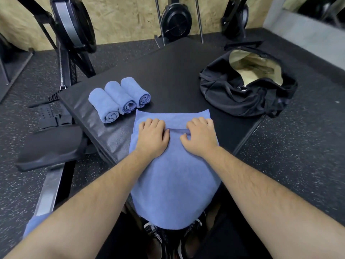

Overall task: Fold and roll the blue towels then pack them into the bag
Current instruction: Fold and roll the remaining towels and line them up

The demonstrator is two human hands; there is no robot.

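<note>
A folded blue towel [173, 184] lies lengthwise on the black padded mat [168, 75], its near end hanging over the mat's edge toward me. My left hand [152, 136] and my right hand [200, 136] sit side by side on it near the far end, fingers curled over a raised fold of the cloth. Three rolled blue towels [117, 99] lie in a row on the mat, to the left and just beyond the flat one. A black bag [242, 90] with a beige lining stands open at the mat's far right corner.
Rowing machine parts stand left: a black seat [50, 146] and a rail [50, 191]. Fan-wheel machines [176, 21] line the wooden wall behind. Another bit of blue cloth [35, 224] shows at the lower left. Speckled rubber floor [298, 146] surrounds the mat.
</note>
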